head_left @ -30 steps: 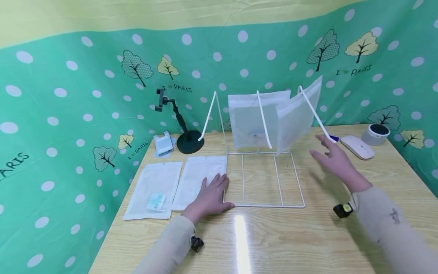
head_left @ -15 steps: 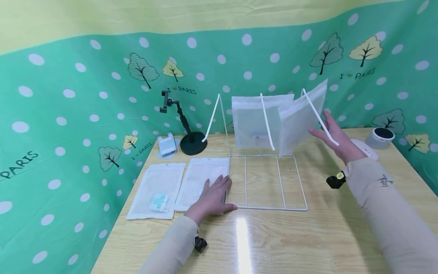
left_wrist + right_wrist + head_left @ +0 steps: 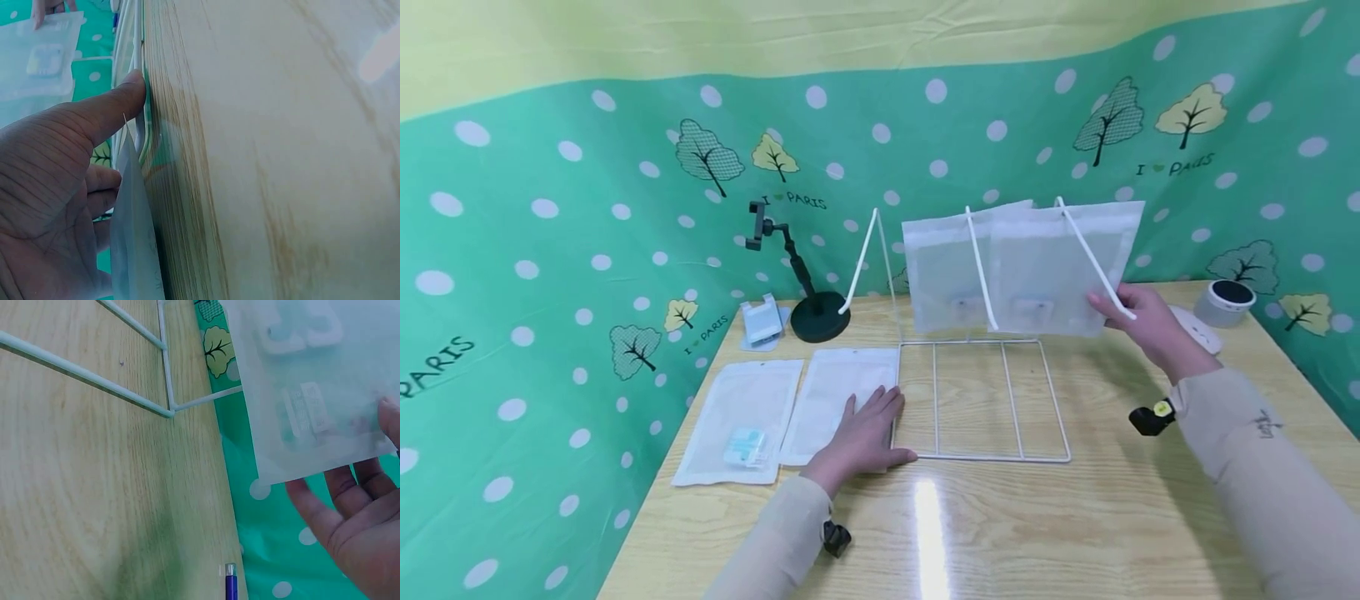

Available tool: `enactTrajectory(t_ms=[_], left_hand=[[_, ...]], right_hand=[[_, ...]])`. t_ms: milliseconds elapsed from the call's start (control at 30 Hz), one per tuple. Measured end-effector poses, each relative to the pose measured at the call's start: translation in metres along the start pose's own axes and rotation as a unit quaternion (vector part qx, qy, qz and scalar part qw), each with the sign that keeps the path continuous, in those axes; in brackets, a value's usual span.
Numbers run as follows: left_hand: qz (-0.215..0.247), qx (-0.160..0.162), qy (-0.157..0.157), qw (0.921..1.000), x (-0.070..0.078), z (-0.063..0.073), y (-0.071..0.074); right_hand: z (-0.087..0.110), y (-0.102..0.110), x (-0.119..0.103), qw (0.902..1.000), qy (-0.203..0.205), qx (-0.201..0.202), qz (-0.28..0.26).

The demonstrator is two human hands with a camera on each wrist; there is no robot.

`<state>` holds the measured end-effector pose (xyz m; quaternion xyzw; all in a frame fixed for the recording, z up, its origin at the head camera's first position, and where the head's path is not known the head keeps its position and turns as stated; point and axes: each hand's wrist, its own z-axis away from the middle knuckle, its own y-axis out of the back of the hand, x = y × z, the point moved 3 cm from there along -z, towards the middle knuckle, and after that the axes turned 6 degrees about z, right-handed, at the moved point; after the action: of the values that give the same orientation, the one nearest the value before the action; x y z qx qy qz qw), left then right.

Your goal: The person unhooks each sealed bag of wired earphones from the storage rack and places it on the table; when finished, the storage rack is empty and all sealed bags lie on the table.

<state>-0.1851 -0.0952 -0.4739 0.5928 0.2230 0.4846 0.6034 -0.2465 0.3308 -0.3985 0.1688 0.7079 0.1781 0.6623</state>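
Note:
A white wire rack [image 3: 992,458] with raised slanting arms stands on the table. A translucent white zip pouch [image 3: 1052,258] hangs from its right arm, facing forward. My right hand [image 3: 1157,329] pinches the pouch's lower right edge, thumb in front and fingers behind. Through that pouch a pale item and a small label [image 3: 306,409] show in the right wrist view. A second pouch [image 3: 936,267] hangs from the middle arm, partly overlapped. My left hand [image 3: 861,433] rests, fingers spread, on the rack's front left corner and a flat pouch [image 3: 846,379], its thumb along the wire.
Another flat pouch [image 3: 745,408] at the left has a light-blue item inside. Behind stand a black phone holder [image 3: 820,317] and a pale small stand [image 3: 762,321]. A mouse [image 3: 1198,329], a round white device [image 3: 1225,302] and a blue-capped pen [image 3: 231,581] lie right.
My right hand has moved from beside the rack to the right pouch and taken its lower edge. The pouch has swung round from slanted to facing forward. My left hand has stayed put.

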Motion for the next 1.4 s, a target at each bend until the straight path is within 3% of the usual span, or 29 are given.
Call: enactTrajectory(t_ms=[200,300,800,1167,1400], left_hand=[[0.008,0.001,-0.003,1.0000,0.000,-0.001,-0.001],[0.011,0.000,-0.004,0.9999,0.000,-0.002,-0.002],[0.019,0.008,-0.001,0.9998,-0.001,-0.002,-0.002],[0.031,0.008,0.001,0.9995,-0.001,-0.001,-0.001],[0.031,0.011,0.001,0.9994,-0.003,-0.001,-0.002]], right_hand=[[0.016,0.002,0.001,0.9992,-0.027,-0.014,-0.025],[0.027,0.003,0.003,0.9994,-0.019,-0.015,-0.023],[0.103,0.012,-0.008,0.9986,-0.003,-0.024,0.047],[0.150,0.015,-0.011,0.9963,0.070,-0.024,0.045],[0.173,0.024,-0.010,0.9970,0.019,0.011,0.075]])
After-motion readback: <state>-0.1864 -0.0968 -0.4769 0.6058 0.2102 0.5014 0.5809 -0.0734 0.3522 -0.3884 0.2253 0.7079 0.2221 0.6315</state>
